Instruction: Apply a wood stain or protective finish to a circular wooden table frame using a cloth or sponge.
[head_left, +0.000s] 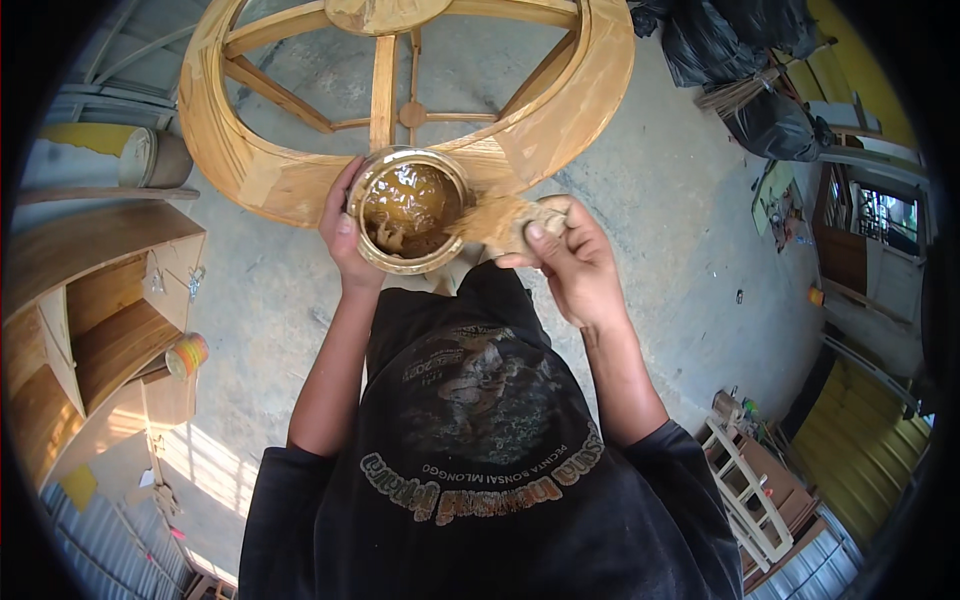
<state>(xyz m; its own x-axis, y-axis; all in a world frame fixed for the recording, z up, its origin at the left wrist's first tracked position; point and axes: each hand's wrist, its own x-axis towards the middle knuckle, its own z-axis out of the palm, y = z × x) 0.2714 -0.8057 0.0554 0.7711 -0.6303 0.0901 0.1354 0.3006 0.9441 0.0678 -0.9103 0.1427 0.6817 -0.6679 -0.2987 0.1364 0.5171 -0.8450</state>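
Over a bare concrete floor, the person is standing before a round wooden frame. At far left, curved wooden shelving is resting beside a striped roll. The left hand is wrapping its fingers around an open tin of glossy brown paste, gripping it at chest height just below the frame's rim. The right hand is pinching a paste-smeared scraper, whose blade is touching the tin's right edge. Black bags are lying at upper right.
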